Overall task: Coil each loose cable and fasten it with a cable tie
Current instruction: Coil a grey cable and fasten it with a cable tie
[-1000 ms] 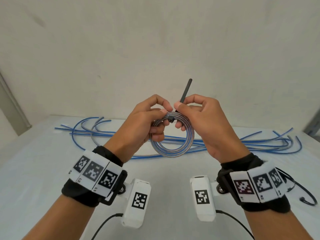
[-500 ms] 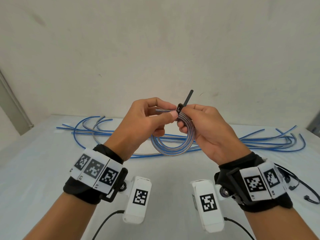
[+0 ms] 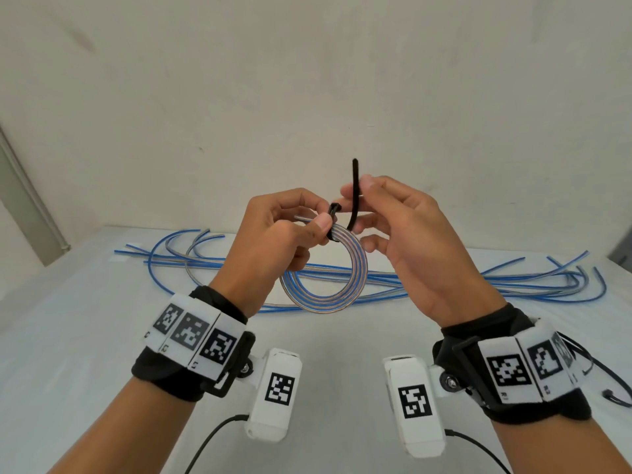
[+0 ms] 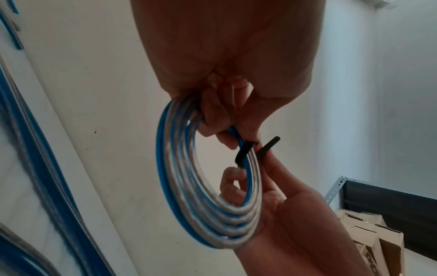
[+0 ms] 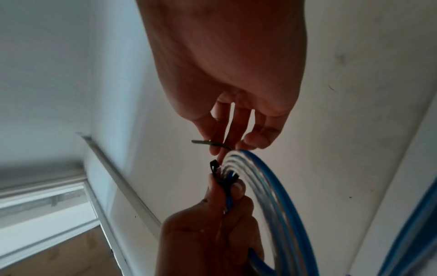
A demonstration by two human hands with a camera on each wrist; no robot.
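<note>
L hand (image 3: 273, 234) grips the top of the coiled cable (image 3: 325, 278), thumb and fingers pinched where the black cable tie (image 3: 354, 196) crosses the turns, holding the tie's head against the coil. Coil is held up in the air above the surface (image 3: 85, 336), between both hands, w/ about five turns of blue/clear wire. R hand (image 3: 407, 244) pinches the tie's tail btwn thumb and forefinger, tail sticking up past the fingertips; its other fingers hang loosely curled beside the coil.

Step in hand, as I read it: fastening. Tie is looped round the bundle but tail is not yet through the head. Next move calls for bending the tail over, feeding the tip into the head slot, then pulling snug while L hand keeps the turns together.

Count: 1 coil, 1 tie, 2 hands. Loose cables (image 3: 513, 282) lie spread across the surface behind, overlapping, several at least; exact no. can't tell.
</note>
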